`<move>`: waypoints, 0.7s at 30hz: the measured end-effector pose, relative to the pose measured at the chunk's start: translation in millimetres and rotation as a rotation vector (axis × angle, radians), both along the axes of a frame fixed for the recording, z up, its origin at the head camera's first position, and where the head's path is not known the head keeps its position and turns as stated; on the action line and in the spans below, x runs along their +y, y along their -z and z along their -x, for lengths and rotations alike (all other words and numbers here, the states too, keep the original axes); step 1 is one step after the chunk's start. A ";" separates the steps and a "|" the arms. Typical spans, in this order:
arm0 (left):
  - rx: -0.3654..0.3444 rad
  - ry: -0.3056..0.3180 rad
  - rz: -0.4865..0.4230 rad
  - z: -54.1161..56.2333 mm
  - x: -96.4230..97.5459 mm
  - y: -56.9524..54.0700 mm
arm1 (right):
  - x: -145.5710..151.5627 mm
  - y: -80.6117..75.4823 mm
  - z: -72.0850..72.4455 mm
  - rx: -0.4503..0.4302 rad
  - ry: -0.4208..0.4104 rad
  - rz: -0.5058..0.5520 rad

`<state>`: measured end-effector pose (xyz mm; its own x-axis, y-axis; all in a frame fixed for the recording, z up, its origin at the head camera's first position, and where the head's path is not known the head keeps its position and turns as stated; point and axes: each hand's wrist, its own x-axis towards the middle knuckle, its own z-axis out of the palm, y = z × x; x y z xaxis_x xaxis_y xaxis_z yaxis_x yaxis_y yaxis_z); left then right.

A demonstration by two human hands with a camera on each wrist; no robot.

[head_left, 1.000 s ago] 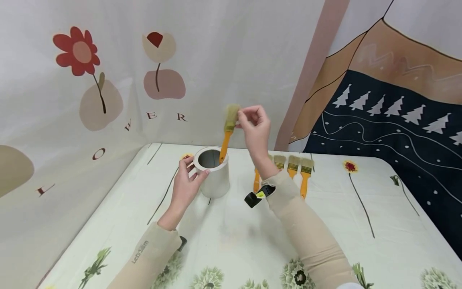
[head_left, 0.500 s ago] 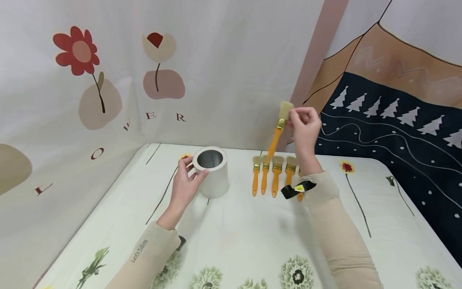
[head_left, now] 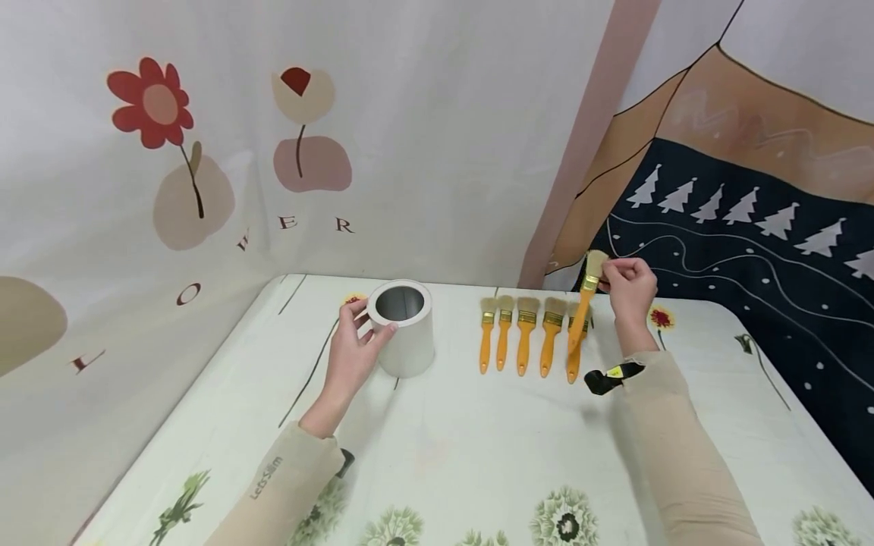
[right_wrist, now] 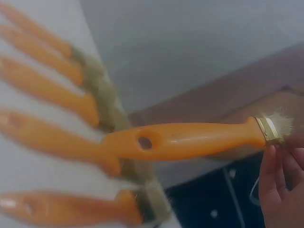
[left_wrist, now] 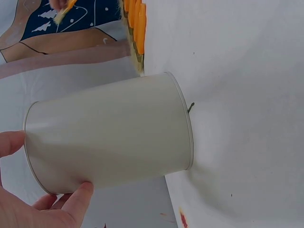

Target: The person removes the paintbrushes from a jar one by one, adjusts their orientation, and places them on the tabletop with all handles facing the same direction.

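Note:
A pale cylindrical can (head_left: 407, 353) stands upright on the table with its open top up. My left hand (head_left: 350, 353) holds it near the rim, thumb in front and fingers at the left side. In the left wrist view the can (left_wrist: 109, 137) lies across the picture with the fingertips at its rim end. My right hand (head_left: 631, 292) pinches a paintbrush (head_left: 583, 307) by its bristle end, the orange handle hanging down. That brush is above the rightmost of several paintbrushes (head_left: 526, 337) lying in a row. The right wrist view shows the held brush's handle (right_wrist: 199, 140) with its hanging hole.
The table (head_left: 464, 447) has a white cloth with printed flowers. Behind it hangs a light curtain (head_left: 423, 152) with flower prints, and a dark printed cloth (head_left: 737, 243) at the right. A black wrist strap (head_left: 614, 375) sits on the right sleeve.
My right hand has carried the paintbrush from over the can to the right, past the row, and then lower at the row's right end. The left hand stays on the can.

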<state>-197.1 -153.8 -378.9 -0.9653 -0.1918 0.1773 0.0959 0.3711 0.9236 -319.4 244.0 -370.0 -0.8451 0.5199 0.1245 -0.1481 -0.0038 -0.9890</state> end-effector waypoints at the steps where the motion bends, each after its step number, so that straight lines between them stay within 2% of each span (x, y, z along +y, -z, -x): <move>1: 0.000 0.001 -0.002 0.1 0.1 0.0 | 4.3 4.4 0.5 -0.022 0.008 -0.005; 6: 0.003 0.006 -0.004 -0.6 1.3 -1.3 | 22.9 22.8 0.4 -0.127 0.027 0.006; 17: -0.001 0.009 0.001 -0.3 1.9 -1.1 | 50.0 51.1 -0.8 -0.395 0.021 -0.175; 21: -0.014 0.006 0.031 -0.7 2.2 -1.6 | 57.2 59.5 -2.4 -0.483 -0.015 -0.271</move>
<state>-196.4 -151.5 -377.3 -0.9687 -0.1810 0.1698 0.0854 0.3991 0.9129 -317.0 301.3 -429.4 -0.8462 0.5109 -0.1514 0.3207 0.2614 -0.9104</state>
